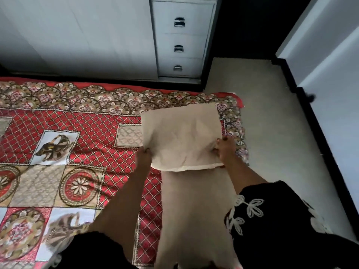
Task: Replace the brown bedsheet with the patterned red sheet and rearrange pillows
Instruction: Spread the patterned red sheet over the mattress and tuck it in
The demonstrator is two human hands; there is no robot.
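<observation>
1. Well, I see the patterned red sheet (81, 136) spread flat over the bed: a woven-looking cloth with a red diamond lattice, round flower medallions, pale square panels with animal figures, and a scalloped beige-and-brown border along its far edge.
2. On its right end I see two beige pillows. The far pillow (180, 136) is a soft rectangle with a creased, matte cover and a paler seam flap along its near edge.
3. The near pillow (194, 210) is the same dull beige, longer in view and smooth, lying lengthwise on the sheet; the far pillow's near edge overlaps its far end.
4. My left hand (144, 155) grips the far pillow's left near corner, fingers curled onto the fabric, the forearm reaching in bare from below.
5. My right hand (223, 148) pinches the right near corner, thumb on top and fingers tucked under the edge, so the cloth puckers there.
6. A black sleeve (272, 216) with white leaf embroidery covers my right upper arm.
7. Beyond the bed I see a white cabinet with three drawers (181, 41) and curved metal pulls; to the right lies pale, flat carpet (272, 123).
</observation>
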